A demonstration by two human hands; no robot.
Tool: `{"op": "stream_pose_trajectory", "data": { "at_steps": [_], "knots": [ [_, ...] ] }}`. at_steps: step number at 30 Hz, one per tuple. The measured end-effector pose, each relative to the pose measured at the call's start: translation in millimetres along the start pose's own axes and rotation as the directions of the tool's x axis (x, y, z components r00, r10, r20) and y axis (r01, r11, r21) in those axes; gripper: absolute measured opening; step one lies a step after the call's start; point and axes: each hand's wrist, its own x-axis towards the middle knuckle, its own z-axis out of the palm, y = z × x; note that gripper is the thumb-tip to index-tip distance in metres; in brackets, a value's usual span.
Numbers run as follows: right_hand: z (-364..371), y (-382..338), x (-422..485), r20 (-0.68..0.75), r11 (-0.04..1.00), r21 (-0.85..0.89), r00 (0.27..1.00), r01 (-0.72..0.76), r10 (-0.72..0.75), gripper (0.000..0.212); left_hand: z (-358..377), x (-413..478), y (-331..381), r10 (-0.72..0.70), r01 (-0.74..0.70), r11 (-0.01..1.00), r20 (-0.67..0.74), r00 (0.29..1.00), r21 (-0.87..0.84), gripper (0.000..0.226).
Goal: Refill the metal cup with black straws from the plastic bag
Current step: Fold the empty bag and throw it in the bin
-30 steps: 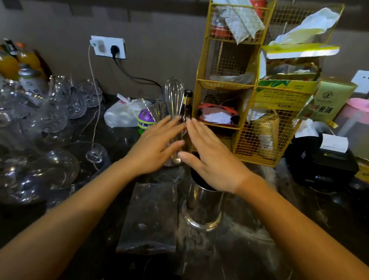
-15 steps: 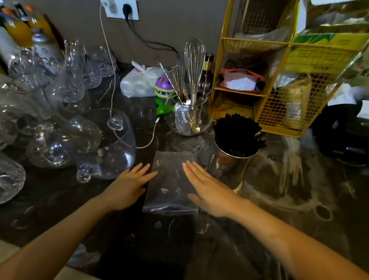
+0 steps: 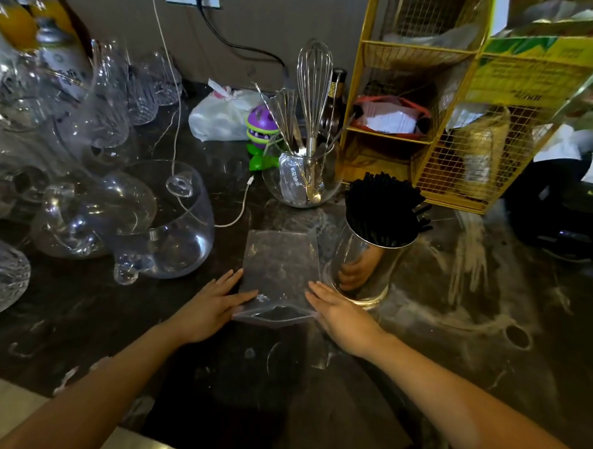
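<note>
A shiny metal cup [image 3: 361, 265] stands on the dark marble counter, packed with black straws [image 3: 382, 208] that stick out of its top. Just left of it a clear plastic bag [image 3: 279, 271] lies flat, and it looks empty. My left hand [image 3: 211, 309] rests flat at the bag's near left corner, fingers apart. My right hand [image 3: 342, 316] lies flat at its near right corner, close to the cup's base. Neither hand holds anything.
Several glass jugs and cups [image 3: 124, 215] crowd the left side. Behind the bag stands a glass bowl [image 3: 301, 180] with a whisk and spoons, beside a white cable [image 3: 233, 217]. A yellow wire rack [image 3: 441, 129] rises behind the cup. The counter's front edge [image 3: 72, 405] runs near me.
Both hands came back from the top of the cup to the near end of the bag, then spread to its two corners. The straws are now uncovered.
</note>
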Motion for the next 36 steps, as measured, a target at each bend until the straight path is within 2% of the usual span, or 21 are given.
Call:
{"op": "stream_pose_trajectory", "data": {
  "at_steps": [3,5,8,11,15,19,22,26,29,31,33,34,36],
  "knots": [
    [1.2,1.3,0.0,-0.015,0.991,0.132,1.0,0.001,0.001,0.043,-7.3,0.2,4.3,0.037,-0.049,0.985,-0.075,0.996,-0.165,0.04],
    [-0.5,1.7,-2.8,-0.013,0.967,0.254,1.0,-0.016,0.02,0.033,-12.6,-1.5,7.7,0.001,-0.027,0.946,-0.082,0.997,-0.322,0.031],
    [-3.8,-1.2,-7.0,-0.1,0.902,0.432,0.993,-0.011,0.06,0.026,-16.9,-10.5,13.8,-0.096,0.041,0.795,-0.059,0.994,-0.605,0.026],
    [-9.0,-8.8,-9.2,-0.183,0.828,0.558,0.968,-0.043,0.174,0.022,-16.2,-16.5,19.5,-0.169,0.044,0.717,-0.113,0.979,-0.696,0.03],
    [-3.8,-19.6,-3.0,-0.179,0.756,0.641,0.931,-0.133,0.317,0.028,-11.4,-14.6,27.3,-0.265,0.105,0.647,-0.094,0.96,-0.755,0.031],
    [1.6,-28.6,9.0,-0.187,0.788,0.559,0.887,-0.258,0.423,0.02,-8.9,-5.3,29.8,-0.374,0.2,0.703,-0.116,0.92,-0.683,0.028],
    [3.6,-32.9,11.7,-0.161,0.761,0.556,0.855,-0.335,0.494,0.019,-7.0,2.6,30.0,-0.415,0.255,0.763,-0.147,0.898,-0.594,0.024],
    [2.4,-31.3,10.2,-0.142,0.724,0.59,0.836,-0.358,0.53,0.029,-5.7,10.0,33.0,-0.419,0.281,0.789,-0.144,0.897,-0.546,0.02],
    [4.0,-28.7,10.8,-0.135,0.712,0.593,0.825,-0.376,0.549,0.033,-3.2,13.1,36.7,-0.395,0.293,0.878,-0.227,0.89,-0.378,0.012],
    [6.5,-27.2,11.5,-0.156,0.739,0.551,0.822,-0.387,0.547,0.026,0.9,14.1,36.7,-0.299,0.235,0.949,-0.361,0.883,-0.21,0.013],
    [8.4,-26.7,11.2,-0.204,0.823,0.433,0.849,-0.368,0.488,0.007,4.8,16.0,36.3,-0.092,0.093,0.995,-0.446,0.89,-0.02,0.018],
    [9.4,-26.7,11.1,-0.228,0.864,0.36,0.865,-0.352,0.448,0.003,6.3,17.9,35.2,0.024,0.02,0.995,-0.437,0.899,0.094,0.024],
    [13.9,-26.2,11.2,-0.305,0.931,0.222,0.886,-0.291,0.35,0.012,9.3,22.1,31.6,0.186,-0.082,0.959,-0.389,0.902,0.27,0.037]
  ]
}}
